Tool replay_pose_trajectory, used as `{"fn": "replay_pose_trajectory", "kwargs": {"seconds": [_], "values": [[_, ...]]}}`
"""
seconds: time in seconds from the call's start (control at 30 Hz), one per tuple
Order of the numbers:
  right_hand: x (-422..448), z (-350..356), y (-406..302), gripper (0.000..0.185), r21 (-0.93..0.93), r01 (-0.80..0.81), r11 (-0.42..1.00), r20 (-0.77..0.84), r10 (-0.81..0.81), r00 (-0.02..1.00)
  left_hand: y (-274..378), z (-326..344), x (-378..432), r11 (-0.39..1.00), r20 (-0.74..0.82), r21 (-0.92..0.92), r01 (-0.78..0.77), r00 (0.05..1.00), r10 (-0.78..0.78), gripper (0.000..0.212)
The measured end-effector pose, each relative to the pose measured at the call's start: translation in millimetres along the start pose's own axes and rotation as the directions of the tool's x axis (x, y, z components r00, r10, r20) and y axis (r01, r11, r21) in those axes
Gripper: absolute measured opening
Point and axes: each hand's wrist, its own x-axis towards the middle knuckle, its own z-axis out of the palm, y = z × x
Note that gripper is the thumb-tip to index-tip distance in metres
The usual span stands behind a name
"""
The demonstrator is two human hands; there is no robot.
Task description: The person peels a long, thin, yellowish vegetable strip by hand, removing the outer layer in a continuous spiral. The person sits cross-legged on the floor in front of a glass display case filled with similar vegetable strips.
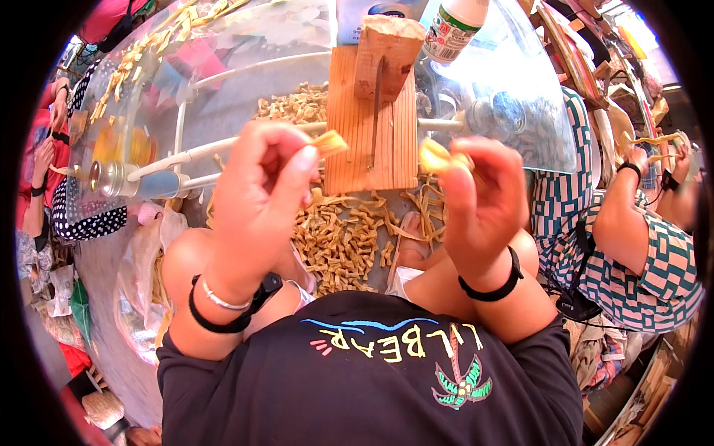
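Note:
My left hand [262, 195] pinches a short, flat yellow strip piece [331, 144] between thumb and forefinger, its flared end pointing right. My right hand [482, 195] grips a folded yellow strip [435, 156], partly hidden by the fingers. Between the hands, a wooden board [348, 139] lies on the glass tabletop. A wooden block [385, 61] stands at its far part, with a thin dark metal piece [377, 117] running from it along the board. Below, between my feet, lies a heap of small knotted pieces [340, 240] of the same yellowish material.
Long strips [427, 206] lie by my right foot, and others [134, 53] on the glass at far left. A white bottle [454, 28] with a printed label stands behind the block. A person [625, 223] sits at right handling a strip; another person's hands [47, 145] show at left.

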Motion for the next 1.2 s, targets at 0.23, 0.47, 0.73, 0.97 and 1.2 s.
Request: {"fn": "replay_pose_trajectory", "kwargs": {"seconds": [0.23,0.47,0.73,0.97,1.2], "values": [[-18,9,-27,0.047,-0.278,0.383,0.881,0.468,-0.224,0.855,37,-32,-53,0.911,0.259,-0.412,-0.029,0.954,0.148,0.023],[-41,24,-50,0.026,0.126,-0.076,0.989,0.599,-0.015,0.800,1,6,-48,0.911,0.202,-0.245,-0.331,0.902,0.382,0.027],[-1,-37,-49,0.026,0.310,-0.760,0.571,0.590,0.511,0.625,3,4,-41,0.999,0.723,0.053,0.004,0.690,-0.041,0.050],[-43,-17,-39,0.045,0.020,-0.425,0.905,0.988,0.048,0.149,9,26,-27,0.894,0.650,-0.034,-0.446,0.670,0.359,0.028],[-15,-23,-35,0.036,0.054,-0.617,0.785,0.854,0.284,0.437,7,12,-20,0.890,0.521,0.082,-0.449,0.780,0.346,0.036]]}}
